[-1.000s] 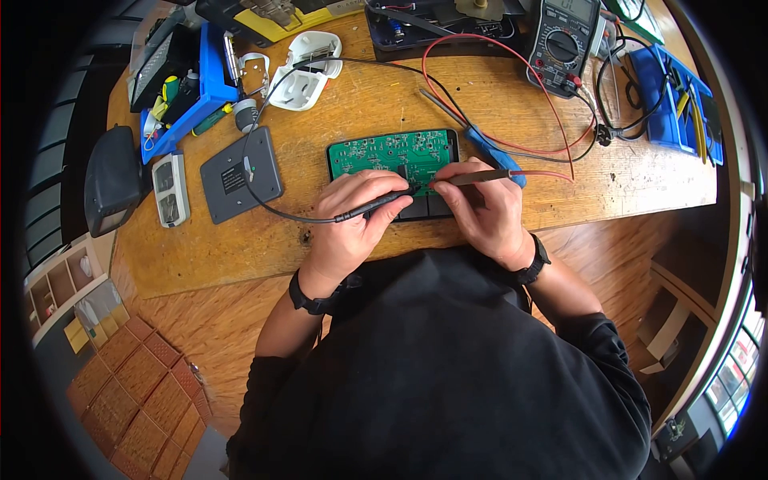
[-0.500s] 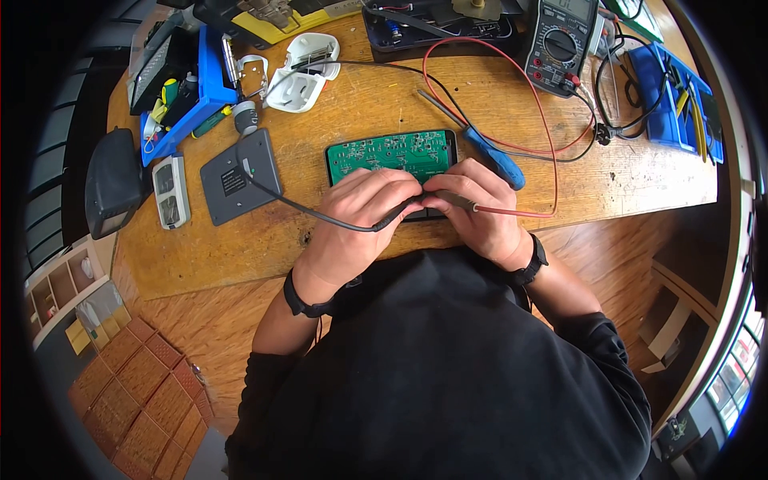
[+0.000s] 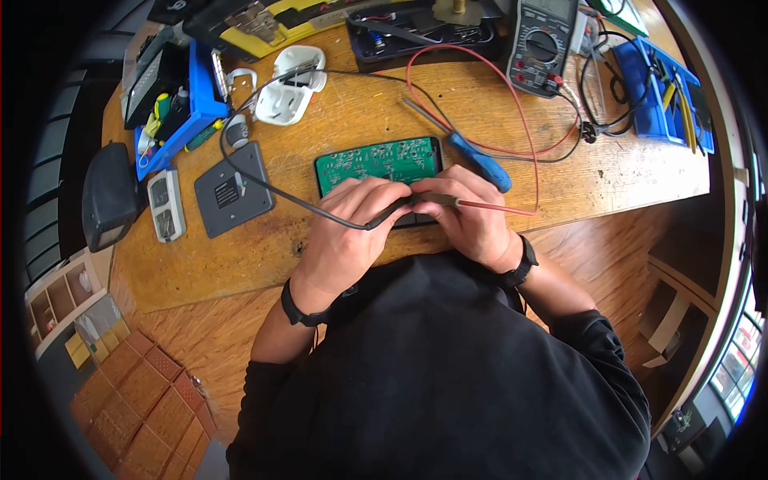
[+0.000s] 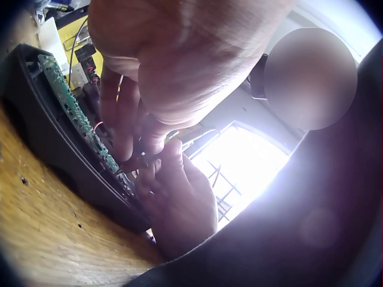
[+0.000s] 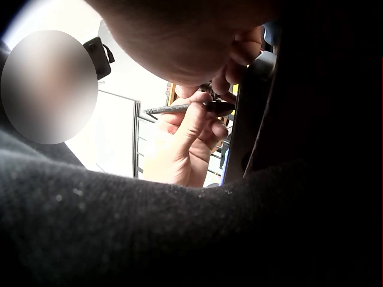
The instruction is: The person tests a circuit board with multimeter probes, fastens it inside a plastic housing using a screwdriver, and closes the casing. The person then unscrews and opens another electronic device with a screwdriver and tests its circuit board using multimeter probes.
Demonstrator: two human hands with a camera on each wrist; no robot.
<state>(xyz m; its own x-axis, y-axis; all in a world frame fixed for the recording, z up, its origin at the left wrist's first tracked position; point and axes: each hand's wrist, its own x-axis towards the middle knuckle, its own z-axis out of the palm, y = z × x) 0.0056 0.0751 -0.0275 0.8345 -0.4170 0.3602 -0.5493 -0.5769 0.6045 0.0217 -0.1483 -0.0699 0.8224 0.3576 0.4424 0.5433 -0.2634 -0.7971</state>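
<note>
A green circuit board (image 3: 376,162) lies in its dark casing on the bench, seen edge-on in the left wrist view, where the casing (image 4: 54,155) stands in front. My left hand (image 3: 344,228) pinches a black test probe (image 3: 389,214), its cable running off to the left; the right wrist view shows this probe (image 5: 173,109) between thumb and fingers. With my right hand (image 3: 474,220) I hold a second probe (image 3: 436,198) with a red lead. Both hands meet over the board's near edge, fingertips close together. The fingers hide the probe tips in the head view.
A multimeter (image 3: 542,48) stands at the back right. Just beyond the right hand lies a blue-handled screwdriver (image 3: 480,162). To the left are a grey cover (image 3: 234,190), a white-framed part (image 3: 166,206) and a blue tool bin (image 3: 200,92). Another blue bin (image 3: 652,104) sits far right.
Both hands have drawn together over the board's near edge, and the probes have turned in the fingers. The whole bench has shifted slightly left in the head view.
</note>
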